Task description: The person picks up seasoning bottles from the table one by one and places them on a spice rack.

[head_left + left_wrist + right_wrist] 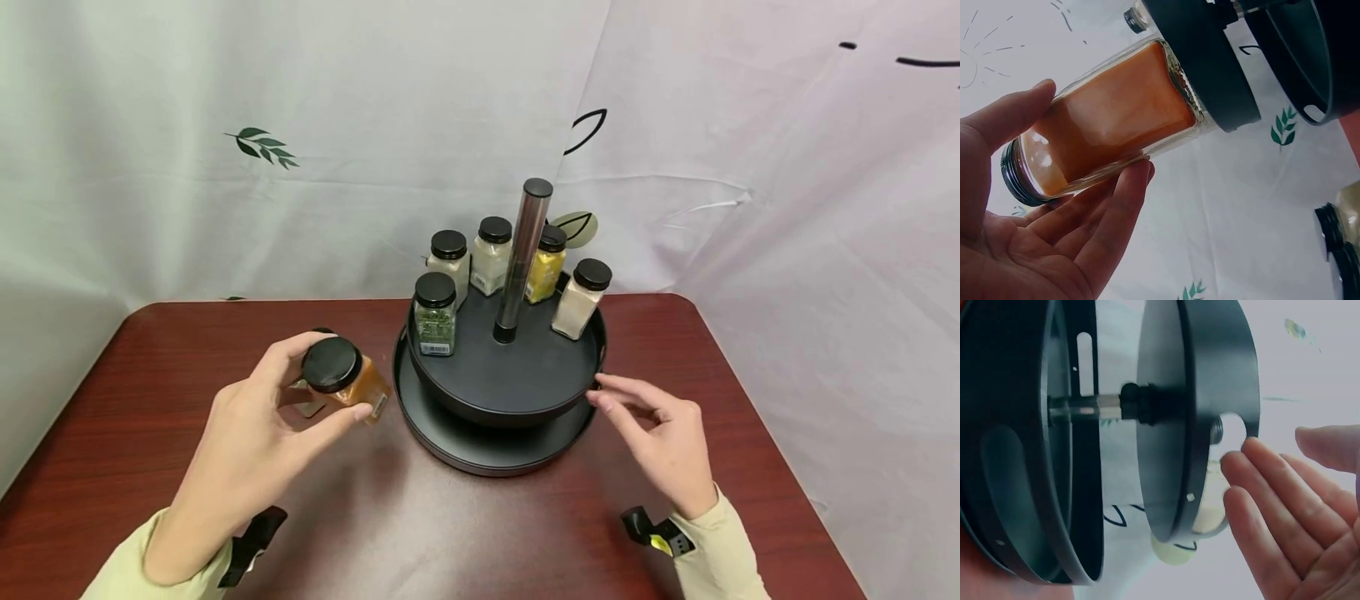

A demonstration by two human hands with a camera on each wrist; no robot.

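My left hand (pixel 251 433) grips a square glass spice jar (pixel 1116 115) of orange powder with a black lid, tilted and raised left of a black two-tier turntable (pixel 510 383). Thumb and fingers press its opposite sides in the left wrist view. Several black-lidded spice jars stand round the upper tier: one with green herbs (pixel 435 321), a yellow one (pixel 546 271) and pale ones. My right hand (pixel 663 442) is at the upper tier's right rim. In the right wrist view its fingertips (pixel 1235 464) meet the rim beside a slot, thumb apart.
A metal post (pixel 522 258) rises from the upper tier's middle. Behind my left hand, another jar (pixel 309 408) is partly hidden on the brown table (pixel 187 350). A white cloth with leaf prints (pixel 262 148) hangs behind the table.
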